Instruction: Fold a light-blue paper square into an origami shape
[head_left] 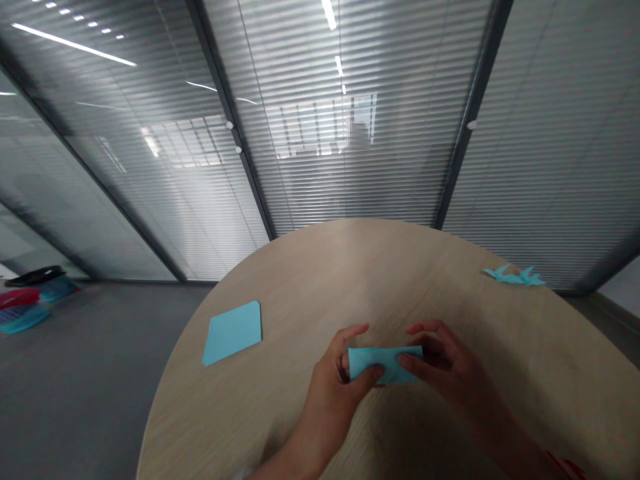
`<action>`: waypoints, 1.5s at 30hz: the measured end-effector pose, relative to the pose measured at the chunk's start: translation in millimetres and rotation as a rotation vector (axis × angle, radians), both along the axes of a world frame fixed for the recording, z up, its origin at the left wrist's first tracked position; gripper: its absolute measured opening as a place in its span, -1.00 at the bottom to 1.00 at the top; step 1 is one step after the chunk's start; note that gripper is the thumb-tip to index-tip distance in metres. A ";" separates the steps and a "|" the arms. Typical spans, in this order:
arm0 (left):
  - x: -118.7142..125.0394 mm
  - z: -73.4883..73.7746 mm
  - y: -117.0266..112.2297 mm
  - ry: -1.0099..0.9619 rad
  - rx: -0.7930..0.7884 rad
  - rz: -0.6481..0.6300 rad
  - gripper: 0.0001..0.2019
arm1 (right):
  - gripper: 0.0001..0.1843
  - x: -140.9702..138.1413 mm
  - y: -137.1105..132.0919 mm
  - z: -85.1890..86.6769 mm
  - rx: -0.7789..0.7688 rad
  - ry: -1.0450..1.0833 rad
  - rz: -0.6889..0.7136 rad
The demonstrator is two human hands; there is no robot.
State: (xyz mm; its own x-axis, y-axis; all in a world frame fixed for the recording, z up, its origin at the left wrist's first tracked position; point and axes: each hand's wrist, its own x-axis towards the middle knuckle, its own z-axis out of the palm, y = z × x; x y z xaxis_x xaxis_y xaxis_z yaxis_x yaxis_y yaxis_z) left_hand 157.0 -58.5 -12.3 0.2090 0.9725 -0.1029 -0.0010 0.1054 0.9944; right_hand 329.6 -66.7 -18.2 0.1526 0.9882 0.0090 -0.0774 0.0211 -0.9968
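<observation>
Between my two hands is a folded sheet of light blue paper (385,357), a narrow rectangle with its long side running left to right. My left hand (345,373) grips its left part, thumb on the near face and index finger stretched out beyond the top edge. On the other end, my right hand (440,357) pinches it with the thumb in front and the other fingers behind. The fingers behind the paper are partly hidden. Both hands hold it just over the round wooden table (350,280).
Flat on the table's left side lies light blue paper (233,332), perhaps a stack. Small folded blue paper pieces (515,275) sit near the right edge. Glass panels with blinds (360,180) stand behind the table. Baskets (23,310) are on the floor at far left.
</observation>
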 end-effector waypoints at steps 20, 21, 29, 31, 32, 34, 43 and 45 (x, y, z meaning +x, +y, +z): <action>-0.3 10.8 -2.2 -0.082 0.009 -0.027 -0.76 | -0.79 6.1 -2.7 3.9 -0.041 -0.215 -0.024; -0.3 10.8 -2.6 -0.089 0.003 -0.026 -0.75 | -0.79 6.6 -2.6 4.4 -0.047 -0.226 -0.008; 1.0 9.5 -2.6 -0.137 -0.011 -0.014 -0.76 | -0.80 5.9 -3.7 7.1 -0.077 -0.168 -0.020; 1.2 10.5 -2.9 -0.138 -0.010 -0.018 -0.76 | -0.81 6.9 -3.3 6.4 -0.084 -0.175 0.005; 1.2 11.0 -3.2 -0.139 -0.009 -0.022 -0.76 | -0.81 7.5 -3.0 6.0 -0.087 -0.179 0.017; 0.9 11.6 -3.5 -0.138 -0.006 -0.027 -0.76 | -0.81 8.2 -2.6 5.1 -0.081 -0.175 0.023; -2.5 5.7 -3.0 -0.058 0.012 -0.073 -0.78 | -0.80 6.7 -2.0 2.5 -0.050 -0.148 0.047; -3.6 4.9 -3.0 0.028 0.019 -0.095 -0.77 | -0.77 7.8 -1.3 4.7 -0.053 -0.191 0.113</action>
